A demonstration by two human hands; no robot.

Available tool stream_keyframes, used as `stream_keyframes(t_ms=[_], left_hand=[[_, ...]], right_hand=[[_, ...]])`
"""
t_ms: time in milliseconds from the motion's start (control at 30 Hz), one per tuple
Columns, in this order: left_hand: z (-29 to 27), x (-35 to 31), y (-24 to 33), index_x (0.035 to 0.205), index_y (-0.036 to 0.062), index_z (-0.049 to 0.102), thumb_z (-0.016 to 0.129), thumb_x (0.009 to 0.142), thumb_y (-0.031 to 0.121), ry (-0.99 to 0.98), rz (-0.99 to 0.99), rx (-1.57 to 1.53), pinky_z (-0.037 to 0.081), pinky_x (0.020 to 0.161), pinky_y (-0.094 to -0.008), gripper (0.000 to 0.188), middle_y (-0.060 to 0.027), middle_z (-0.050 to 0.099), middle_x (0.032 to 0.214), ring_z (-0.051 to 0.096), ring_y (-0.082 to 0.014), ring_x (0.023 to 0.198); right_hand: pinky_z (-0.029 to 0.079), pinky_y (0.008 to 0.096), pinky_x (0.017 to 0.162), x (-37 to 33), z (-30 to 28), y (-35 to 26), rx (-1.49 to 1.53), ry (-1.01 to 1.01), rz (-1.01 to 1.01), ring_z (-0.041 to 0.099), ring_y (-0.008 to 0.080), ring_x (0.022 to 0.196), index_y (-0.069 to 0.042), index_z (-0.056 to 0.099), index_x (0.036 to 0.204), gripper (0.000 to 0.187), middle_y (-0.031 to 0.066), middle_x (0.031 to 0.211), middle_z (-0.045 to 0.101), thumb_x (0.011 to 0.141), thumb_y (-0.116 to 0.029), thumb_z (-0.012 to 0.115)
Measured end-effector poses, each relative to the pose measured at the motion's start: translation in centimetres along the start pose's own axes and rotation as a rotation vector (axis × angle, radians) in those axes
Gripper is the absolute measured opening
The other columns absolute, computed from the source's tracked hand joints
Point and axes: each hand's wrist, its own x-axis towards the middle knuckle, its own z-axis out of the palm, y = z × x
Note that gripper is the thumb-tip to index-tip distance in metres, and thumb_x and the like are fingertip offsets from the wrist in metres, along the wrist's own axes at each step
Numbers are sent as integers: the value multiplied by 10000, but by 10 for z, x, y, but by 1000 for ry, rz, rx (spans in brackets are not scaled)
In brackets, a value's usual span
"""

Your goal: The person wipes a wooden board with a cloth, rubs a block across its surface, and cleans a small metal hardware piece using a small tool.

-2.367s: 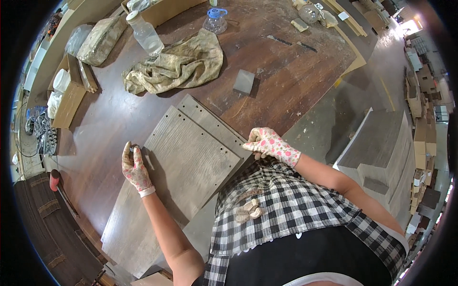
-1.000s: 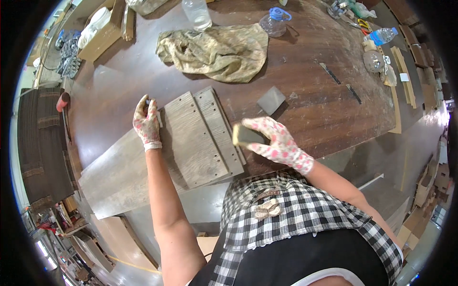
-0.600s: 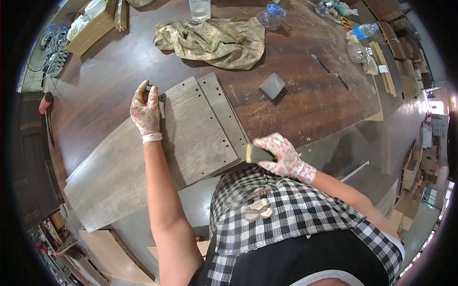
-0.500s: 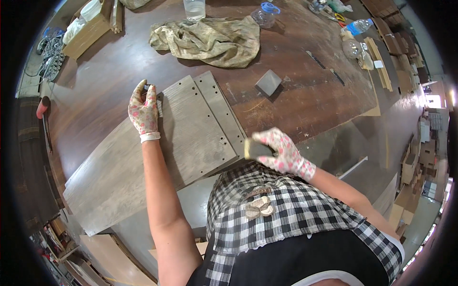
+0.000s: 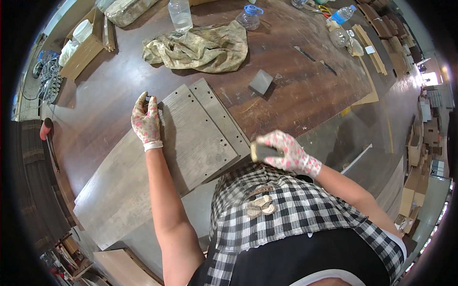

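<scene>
Two grey wood-grain panels [image 5: 191, 128], drilled with small holes near their right ends, lie stacked at an angle on the brown table. My left hand [image 5: 146, 125], in a pink-spotted white glove, lies at the stack's far left edge. Its finger and thumb are curled round a small dark thing that I cannot make out. By the near right corner of the panels, my gloved right hand [image 5: 288, 155] grips a small dark block [image 5: 268, 151] with a pale yellowish edge, slightly blurred. A separate grey block [image 5: 261, 82] sits on the table beyond the panels.
A stained cloth [image 5: 198, 47] lies at the back, near a clear plastic cup [image 5: 180, 16] and a blue-capped bottle [image 5: 249, 18]. A cardboard box [image 5: 85, 59] stands far left, with a red-handled tool [image 5: 46, 128] at the left table edge. Wooden strips [image 5: 369, 50] lie far right.
The whole view has shifted a little, so the table things appear lower and further left. Both hands keep nearly the same places against the panels, and the right still grips the dark block.
</scene>
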Motion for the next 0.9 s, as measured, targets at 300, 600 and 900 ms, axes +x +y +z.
stream_keyframes(t_ms=[300, 600, 900], left_hand=[[9, -6, 20, 1146, 3, 597, 637, 858, 108, -59, -47, 24, 474, 689, -213, 310, -17, 625, 857, 559, -75, 750], [3, -2, 10, 1118, 16, 620, 660, 835, 160, -38, 26, 28, 489, 683, -253, 320, -54, 660, 820, 600, -114, 702], [9, -4, 17, 1152, -7, 595, 634, 847, 147, -111, 57, 124, 432, 614, -205, 343, -13, 623, 864, 513, -61, 675]], right_hand=[[416, 419, 922, 160, -10, 9, -209, 342, 32, 526, 320, 1050, -96, 511, 1206, 482, 144, 1108, 567, 799, -310, 659], [400, 411, 956, -6, -11, 5, -44, -69, 54, 507, 261, 1089, -148, 525, 1251, 561, 92, 1176, 575, 745, -323, 691], [456, 360, 919, -27, -28, -20, 147, 400, 353, 582, 273, 1062, -42, 544, 1217, 508, 142, 1150, 599, 780, -257, 687]])
